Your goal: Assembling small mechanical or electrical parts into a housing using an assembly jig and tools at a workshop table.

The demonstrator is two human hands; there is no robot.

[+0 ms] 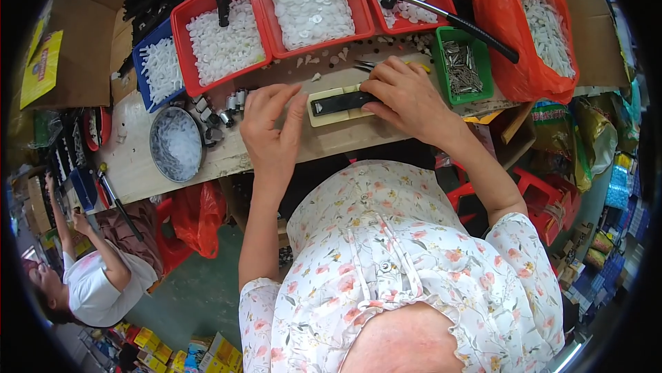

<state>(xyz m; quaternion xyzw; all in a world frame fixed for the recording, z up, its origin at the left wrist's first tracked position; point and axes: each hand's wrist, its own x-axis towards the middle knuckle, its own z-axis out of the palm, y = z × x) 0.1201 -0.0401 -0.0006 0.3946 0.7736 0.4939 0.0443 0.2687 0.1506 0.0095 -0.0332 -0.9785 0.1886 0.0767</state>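
On the bench in front of me lies a cream-coloured block (338, 120), with a long black plastic piece (338, 104) in its top. A small pale spot shows at the black piece's left end. My right hand (408, 100) is closed over the right end of that piece, thumb and fingers gripping it. Just left of the block is my left hand (270, 124), raised off it. Its thumb and forefinger tips come close together in a pinch, and whatever is between them is too small to make out. Tweezers-like tips (364, 66) lie behind the block.
Red trays (278, 47) of white plastic parts line the back. A hammer (448, 17) lies across the right one, beside a green bin (488, 83) of metal pins and a red bag (493, 28). A metal bowl (154, 155) stands left. Another person (103, 283) works far left.
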